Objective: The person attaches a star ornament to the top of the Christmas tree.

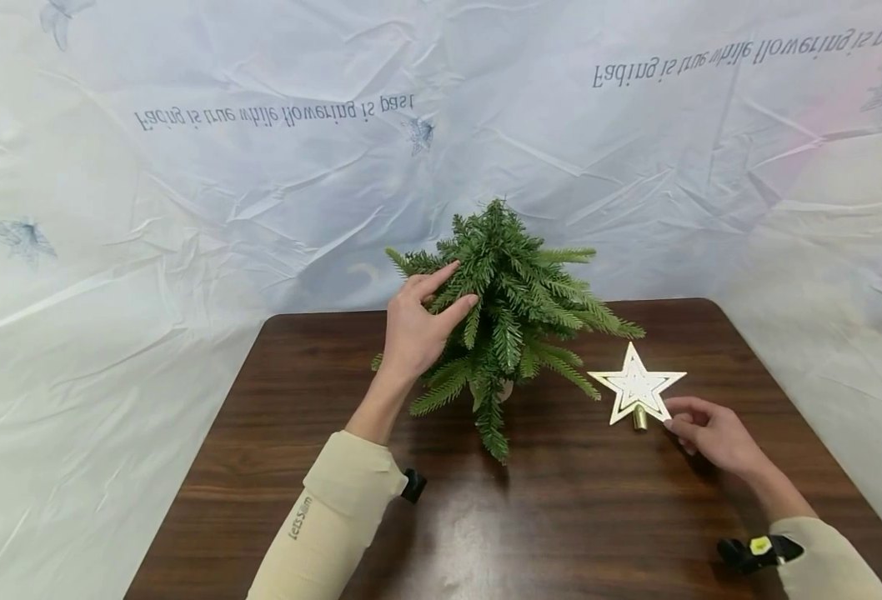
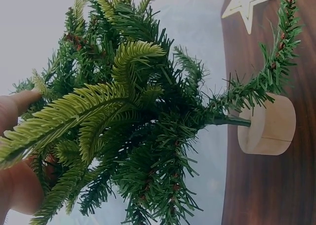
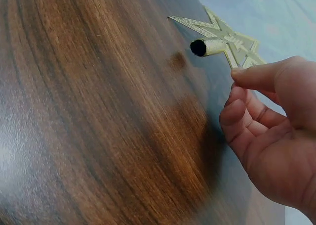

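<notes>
My head camera puts the bushy green artificial fir tree (image 1: pixel 516 300) upright near the far edge of the brown wood-grain tabletop (image 1: pixel 276 467), about midway between its left and right edges. The left hand (image 1: pixel 414 329) is at the tree's left side, thumb and forefinger apart and touching the needles; its other fingers are hidden from me. On the left wrist feed I get the round pale wooden base (image 2: pixel 269 126) standing on the tabletop, with light-green branch tips (image 2: pixel 89 106) passing in front of the hand.

Over toward the tabletop's right edge, I see the right hand (image 1: pixel 714 433) with its fingers pinched together on the lower right point of a white 5-pointed star topper with gold edging (image 1: pixel 638 385). The star is close by the tree's right branches; I can't tell whether they touch. Its gold tube (image 1: pixel 639 418) points toward the near edge (on the right wrist feed I look into its dark, hollow end).

Both arms have cream sleeves (image 1: pixel 343 500), with black straps (image 1: pixel 413 485) at the 2 wrists. Beyond the far edge hangs a creased pale sheet (image 1: pixel 336 192) printed with blue flowers and flipped lettering.
</notes>
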`<act>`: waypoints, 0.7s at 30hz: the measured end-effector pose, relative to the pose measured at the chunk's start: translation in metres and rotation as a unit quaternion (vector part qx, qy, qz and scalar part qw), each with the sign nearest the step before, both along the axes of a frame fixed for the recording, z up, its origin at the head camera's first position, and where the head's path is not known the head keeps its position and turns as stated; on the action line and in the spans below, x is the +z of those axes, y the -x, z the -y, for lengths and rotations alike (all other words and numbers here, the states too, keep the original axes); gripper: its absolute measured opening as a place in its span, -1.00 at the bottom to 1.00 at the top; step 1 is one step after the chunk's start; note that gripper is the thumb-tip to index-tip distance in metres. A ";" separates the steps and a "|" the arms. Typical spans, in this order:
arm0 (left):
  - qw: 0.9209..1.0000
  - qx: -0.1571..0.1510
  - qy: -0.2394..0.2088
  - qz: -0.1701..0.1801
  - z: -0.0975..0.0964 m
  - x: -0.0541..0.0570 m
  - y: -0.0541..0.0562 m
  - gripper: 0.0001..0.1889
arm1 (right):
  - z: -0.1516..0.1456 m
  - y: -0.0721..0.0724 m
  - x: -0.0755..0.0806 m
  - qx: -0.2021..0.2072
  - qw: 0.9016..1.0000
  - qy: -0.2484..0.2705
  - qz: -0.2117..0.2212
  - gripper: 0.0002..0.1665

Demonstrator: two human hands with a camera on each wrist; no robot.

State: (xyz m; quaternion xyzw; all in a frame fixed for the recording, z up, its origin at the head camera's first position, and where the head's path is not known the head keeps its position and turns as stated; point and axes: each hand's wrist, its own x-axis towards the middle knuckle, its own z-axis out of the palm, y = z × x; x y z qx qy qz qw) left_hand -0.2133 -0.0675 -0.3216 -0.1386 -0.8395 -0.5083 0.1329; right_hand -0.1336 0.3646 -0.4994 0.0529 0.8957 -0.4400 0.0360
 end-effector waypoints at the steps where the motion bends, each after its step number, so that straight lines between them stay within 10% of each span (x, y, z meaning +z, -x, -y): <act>1: 1.000 0.000 0.000 0.000 0.000 0.000 0.000 -0.40 | 0.000 0.000 0.000 0.000 1.000 0.002 -0.001 -0.57; 21: 1.000 0.001 -0.008 -0.007 0.000 -0.001 0.001 -0.40 | -0.012 0.006 0.007 -0.026 0.994 0.091 -0.046 -0.64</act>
